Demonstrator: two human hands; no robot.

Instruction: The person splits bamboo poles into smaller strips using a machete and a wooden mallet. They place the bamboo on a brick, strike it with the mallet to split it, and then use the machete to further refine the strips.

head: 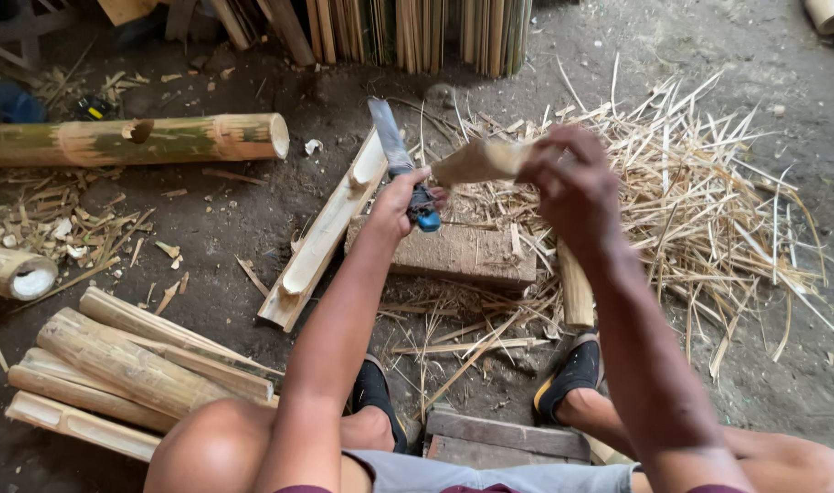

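Dirt floor (782, 383) under you: your left hand (401, 196) grips a knife (394, 151), your right hand (577, 187) clasps a bamboo piece (476, 162) above a wood block (453, 251).

Knife (394, 151): grey steel blade, handle bright blue. Bamboo piece (479, 161) in the hands: pale tan, cream cut face. Long bamboo pole (134, 140): mottled green and tan, lighter bands at the nodes, pale end. Split bamboo stack (125, 365): dull straw-yellow with brownish streaks. Split half-trough (321, 239): cream inside. Shavings pile (700, 201): pale straw. Wood block (458, 253): weathered brown. Shoes (574, 372): black, yellow trim. Ground (234, 246): dark grey-brown dirt.
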